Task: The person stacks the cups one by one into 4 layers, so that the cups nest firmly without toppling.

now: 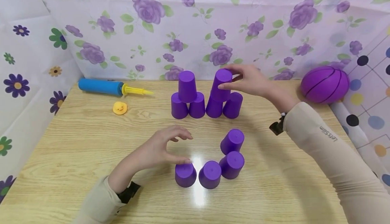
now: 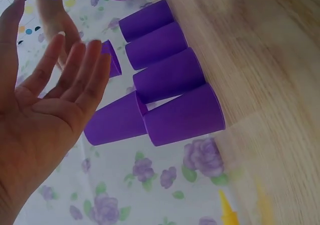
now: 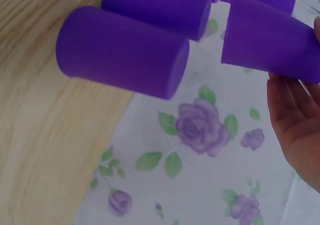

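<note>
My right hand (image 1: 251, 80) pinches an upside-down purple cup (image 1: 221, 85) between thumb and fingers, high over the back row. In the right wrist view this held cup (image 3: 272, 40) shows its rim side facing the cups below. Four-cup back row: cups (image 1: 179, 106) stand upside down side by side, and another purple cup (image 1: 187, 87) rests across the left pair. My left hand (image 1: 161, 148) holds nothing, thumb and fingers spread apart. Its thumb overlaps the top of a front purple cup (image 1: 186, 180) in the head view.
Several more upside-down cups (image 1: 210, 175) curve along the front right of the wooden table (image 1: 91, 170). At the back left lie a blue and yellow pump (image 1: 102, 87) and a yellow rubber duck (image 1: 120, 108). A purple ball (image 1: 325, 84) sits at the back right before the flowered cloth.
</note>
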Demonstrator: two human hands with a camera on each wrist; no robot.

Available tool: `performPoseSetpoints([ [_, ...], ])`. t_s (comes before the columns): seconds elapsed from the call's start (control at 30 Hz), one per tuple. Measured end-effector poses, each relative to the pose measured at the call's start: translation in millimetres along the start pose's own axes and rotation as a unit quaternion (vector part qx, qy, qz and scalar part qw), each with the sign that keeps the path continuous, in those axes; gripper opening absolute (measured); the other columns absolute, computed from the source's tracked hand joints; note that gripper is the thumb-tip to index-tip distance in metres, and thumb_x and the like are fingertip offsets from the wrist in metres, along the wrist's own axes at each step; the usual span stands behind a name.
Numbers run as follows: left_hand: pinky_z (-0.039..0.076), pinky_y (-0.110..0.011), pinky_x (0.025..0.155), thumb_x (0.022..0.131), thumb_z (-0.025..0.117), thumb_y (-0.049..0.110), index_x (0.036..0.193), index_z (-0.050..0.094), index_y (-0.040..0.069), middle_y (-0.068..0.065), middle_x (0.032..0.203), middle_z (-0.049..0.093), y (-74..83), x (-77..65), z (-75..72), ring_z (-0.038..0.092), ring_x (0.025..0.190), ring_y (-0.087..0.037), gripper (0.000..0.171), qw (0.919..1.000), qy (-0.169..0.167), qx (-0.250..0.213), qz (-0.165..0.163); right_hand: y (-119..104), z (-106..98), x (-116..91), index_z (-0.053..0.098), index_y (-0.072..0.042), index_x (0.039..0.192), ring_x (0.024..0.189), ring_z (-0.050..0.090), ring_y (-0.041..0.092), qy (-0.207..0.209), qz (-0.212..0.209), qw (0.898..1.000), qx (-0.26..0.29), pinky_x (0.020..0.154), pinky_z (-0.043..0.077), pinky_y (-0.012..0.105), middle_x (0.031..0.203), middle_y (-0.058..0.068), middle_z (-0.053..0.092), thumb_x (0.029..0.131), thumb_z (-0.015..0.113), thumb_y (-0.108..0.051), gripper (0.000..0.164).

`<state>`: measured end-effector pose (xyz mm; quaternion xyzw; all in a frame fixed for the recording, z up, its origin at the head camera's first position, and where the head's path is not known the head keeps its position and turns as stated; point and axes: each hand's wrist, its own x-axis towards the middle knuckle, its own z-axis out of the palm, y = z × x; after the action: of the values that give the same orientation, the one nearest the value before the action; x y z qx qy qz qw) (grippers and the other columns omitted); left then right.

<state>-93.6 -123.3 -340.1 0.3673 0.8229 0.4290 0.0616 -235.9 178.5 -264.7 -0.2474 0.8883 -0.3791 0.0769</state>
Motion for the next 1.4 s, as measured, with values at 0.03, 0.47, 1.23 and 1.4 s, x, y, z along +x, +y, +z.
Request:
performPoseSetpoints([
  [0.03, 0.051, -0.036, 0.087, 0.071, 0.081, 0.033, 0.115, 0.059, 0.017, 0.007, 0.115, 0.059, 1.0, -0.9, -0.2, 0.056, 0.105, -0.013, 0.051, 1.0000, -0.008, 0.001, 0.003, 0.7, 3.0, 1.4, 0.054, -0.017, 0.130, 0.103, 0.062, 0.019, 0.005, 0.002, 1.000, 0.009, 0.089, 0.051, 0.031, 0.114, 0.001, 0.062, 0.077, 0.075, -0.039, 0.061],
  [0.47, 0.046, -0.037, 0.095, 0.065, 0.083, 0.042, 0.120, 0.058, 0.014, 0.002, 0.116, 0.062, -2.8, -9.3, -2.7, 0.059, 0.101, -0.016, 0.066, 0.9876, -0.153, 0.011, -0.032, 6.5, 35.1, 19.1, 0.051, -0.016, 0.129, 0.108, 0.059, 0.020, 0.063, -0.006, 0.996, 0.069, 0.092, 0.049, 0.031, 0.120, 0.002, 0.058, 0.083, 0.069, -0.041, 0.056],
  [1.23, 0.048, -0.033, 0.093, 0.069, 0.080, 0.011, 0.111, 0.065, 0.021, 0.013, 0.103, 0.064, -10.2, -8.5, 1.0, 0.059, 0.098, -0.004, 0.046, 0.9805, -0.187, -0.038, -0.046, 11.7, 60.5, 26.5, 0.049, -0.015, 0.133, 0.109, 0.054, 0.011, 0.092, -0.052, 0.991, 0.077, 0.094, 0.046, 0.032, 0.121, -0.003, 0.058, 0.084, 0.067, -0.041, 0.059],
  [1.4, 0.048, -0.034, 0.093, 0.069, 0.080, 0.010, 0.111, 0.064, 0.021, 0.013, 0.103, 0.064, -10.8, -8.2, 1.1, 0.059, 0.098, -0.004, 0.046, 0.9800, -0.189, -0.043, -0.048, 10.1, 59.0, 26.5, 0.045, -0.015, 0.136, 0.113, 0.053, 0.015, 0.085, -0.043, 0.993, 0.072, 0.096, 0.045, 0.032, 0.127, 0.002, 0.055, 0.086, 0.067, -0.033, 0.058],
])
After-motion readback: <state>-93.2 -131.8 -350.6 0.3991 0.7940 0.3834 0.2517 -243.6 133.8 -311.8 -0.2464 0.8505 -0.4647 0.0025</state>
